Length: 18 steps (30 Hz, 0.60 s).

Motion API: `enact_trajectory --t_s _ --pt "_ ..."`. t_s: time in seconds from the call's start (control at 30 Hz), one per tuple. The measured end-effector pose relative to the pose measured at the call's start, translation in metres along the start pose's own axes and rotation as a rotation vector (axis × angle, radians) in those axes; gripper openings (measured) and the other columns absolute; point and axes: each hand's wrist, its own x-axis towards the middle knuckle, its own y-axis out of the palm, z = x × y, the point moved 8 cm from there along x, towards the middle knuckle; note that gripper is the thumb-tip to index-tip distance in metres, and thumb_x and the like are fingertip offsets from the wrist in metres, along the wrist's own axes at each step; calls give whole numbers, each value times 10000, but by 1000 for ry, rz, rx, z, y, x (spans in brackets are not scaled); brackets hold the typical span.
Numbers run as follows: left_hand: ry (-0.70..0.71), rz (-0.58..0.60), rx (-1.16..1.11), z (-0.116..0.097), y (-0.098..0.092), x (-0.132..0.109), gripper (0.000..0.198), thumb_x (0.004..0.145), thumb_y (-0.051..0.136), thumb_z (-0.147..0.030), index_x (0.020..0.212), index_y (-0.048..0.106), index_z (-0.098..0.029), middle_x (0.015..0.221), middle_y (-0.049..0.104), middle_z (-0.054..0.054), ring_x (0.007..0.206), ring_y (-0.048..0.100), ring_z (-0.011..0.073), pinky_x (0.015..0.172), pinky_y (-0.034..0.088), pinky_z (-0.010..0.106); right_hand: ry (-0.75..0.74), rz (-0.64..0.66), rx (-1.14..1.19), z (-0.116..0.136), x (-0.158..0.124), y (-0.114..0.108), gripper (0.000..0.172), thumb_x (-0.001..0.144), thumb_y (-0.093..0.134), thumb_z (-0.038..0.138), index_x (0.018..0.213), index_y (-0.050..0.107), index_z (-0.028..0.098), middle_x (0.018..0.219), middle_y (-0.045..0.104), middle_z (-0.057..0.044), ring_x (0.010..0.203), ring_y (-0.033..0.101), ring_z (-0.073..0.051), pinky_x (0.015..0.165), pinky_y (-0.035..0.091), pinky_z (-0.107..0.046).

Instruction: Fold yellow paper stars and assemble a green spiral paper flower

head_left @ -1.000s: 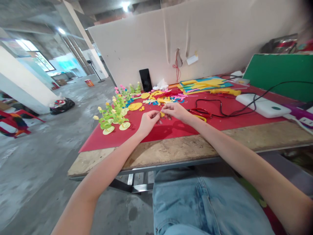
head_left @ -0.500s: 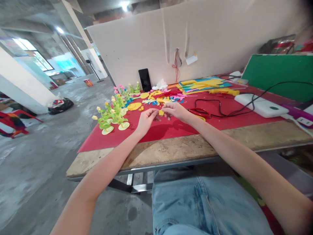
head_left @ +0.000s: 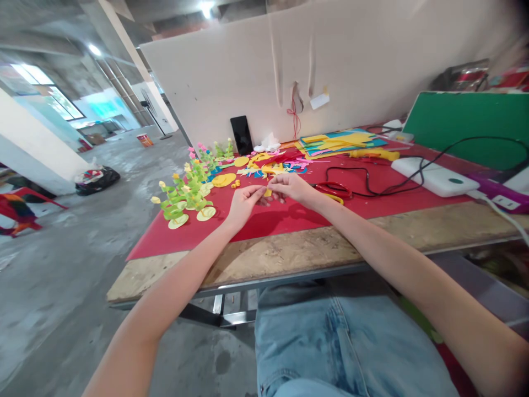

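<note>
Spanning the rear: one white upright partition board [head_left: 351, 60], standing along the far edge of the counter.
Counter [head_left: 314, 251]: chipboard top on a metal frame, bare along the near edge.
Red flat sheet [head_left: 285, 220]: laid over most of the counter and carrying all the smaller items.
Green panel [head_left: 467, 124]: propped at far right.
White flat rectangular box [head_left: 433, 177]: right side of the red sheet, with a black cable [head_left: 372, 192] running across it and looping towards the centre.
Stack of yellow, blue and orange craft sheets [head_left: 339, 142]: far centre, close to the partition.
Green paper spiral plants on pale round bases [head_left: 182, 203]: several, upright, grouped near the left edge of the sheet.
Heap of mixed coloured paper offcuts [head_left: 276, 162]: just beyond the hands.
Black phone [head_left: 242, 135]: leaning against the partition.
Red-handled scissors [head_left: 333, 190]: flat on the sheet, just right of the right hand.
Left hand [head_left: 243, 204] and right hand [head_left: 295, 187]: fingertips meeting over the middle of the red sheet, both closed in a pinch.
Small yellow paper piece [head_left: 268, 192]: gripped between the two hands' fingertips, just above the sheet.
</note>
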Motion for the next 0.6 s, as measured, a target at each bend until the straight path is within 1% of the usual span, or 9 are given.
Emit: enact_trajectory --t_s 0.1,0.2,0.33,0.47,0.6 --pt "-40 25 -63 6 3 1 280 738 570 -385 805 613 -117 683 644 37 550 578 107 599 493 247 11 -41 -3 -2 2 -5 143 788 482 97 648 514 104 447 528 46 337 452 -28 362 375 -139" --pt "-46 45 -56 9 5 1 274 766 529 -394 805 591 -129 717 622 27 570 560 96 570 487 230 18 -66 24 -4 3 -8 150 803 460 90 659 496 108 460 539 44 343 468 -28 368 384 -133" --pt "-13 66 21 10 7 2 272 770 521 -410 724 550 -144 674 555 -1 594 526 93 549 480 211 22 -33 68 -4 2 -4 110 817 448 99 711 474 117 475 559 38 364 499 -40 387 401 -136" --pt "5 47 59 10 4 2 265 762 522 -403 667 513 -156 618 489 -19 562 477 85 529 451 196 7 7 92 -1 -1 -1 42 791 468 82 778 468 123 489 566 46 382 514 -51 410 421 -150" --pt "36 46 105 4 2 2 260 747 540 -380 615 510 -158 566 470 -23 530 443 81 523 413 195 -38 62 62 2 -2 1 101 757 479 63 843 500 111 512 576 40 416 535 -56 439 433 -158"
